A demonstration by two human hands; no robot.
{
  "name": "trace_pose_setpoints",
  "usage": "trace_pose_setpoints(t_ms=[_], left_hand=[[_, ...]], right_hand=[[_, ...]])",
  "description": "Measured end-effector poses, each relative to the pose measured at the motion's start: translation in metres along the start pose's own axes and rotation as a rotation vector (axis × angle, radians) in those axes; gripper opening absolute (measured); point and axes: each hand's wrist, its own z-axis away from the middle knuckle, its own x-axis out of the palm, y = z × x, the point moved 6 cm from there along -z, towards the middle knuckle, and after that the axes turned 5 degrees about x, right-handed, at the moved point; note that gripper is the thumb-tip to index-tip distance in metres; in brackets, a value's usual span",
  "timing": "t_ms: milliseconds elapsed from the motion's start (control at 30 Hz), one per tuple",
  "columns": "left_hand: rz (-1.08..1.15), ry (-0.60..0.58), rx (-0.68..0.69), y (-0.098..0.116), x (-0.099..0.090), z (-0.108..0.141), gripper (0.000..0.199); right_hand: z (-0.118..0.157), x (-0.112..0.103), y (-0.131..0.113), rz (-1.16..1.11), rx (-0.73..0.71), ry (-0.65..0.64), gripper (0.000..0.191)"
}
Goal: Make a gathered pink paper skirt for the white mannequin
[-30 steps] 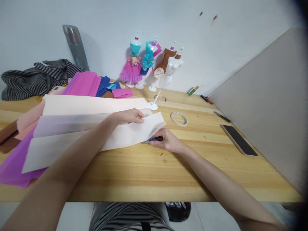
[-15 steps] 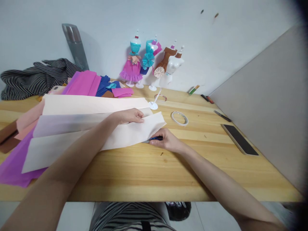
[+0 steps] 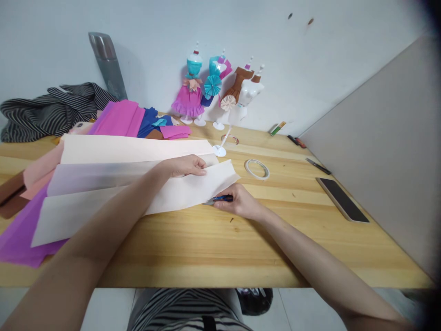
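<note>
A long cream-white paper sheet lies folded across the left and middle of the table. My left hand is closed on its upper edge, fingers pinched together. At the sheet's lower right corner, my right hand is closed around scissors with dark blue handles. Only a short part of the blades shows; the rest is hidden by the paper. Purple paper spreads out beneath the white sheet at the far left.
Small dressed mannequins stand by the wall. A tape roll lies right of the paper, a phone and a cutter farther right. Pink paper, striped cloth and a grey bottle sit at the back left.
The scissors have shifted very slightly at the paper's edge, with a little more of the handle and blade showing. Both hands hold almost the same positions.
</note>
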Motion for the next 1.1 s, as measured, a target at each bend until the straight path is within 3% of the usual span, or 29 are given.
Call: trace_pose_setpoints(t_ms=[733, 1100], left_hand=[[0.004, 0.001, 0.025, -0.002, 0.000, -0.001, 0.028], [0.001, -0.017, 0.027, -0.002, 0.001, -0.001, 0.030]], right_hand=[[-0.007, 0.007, -0.015, 0.157, -0.015, -0.015, 0.021], [-0.008, 0.011, -0.015, 0.091, -0.021, -0.059, 0.023]])
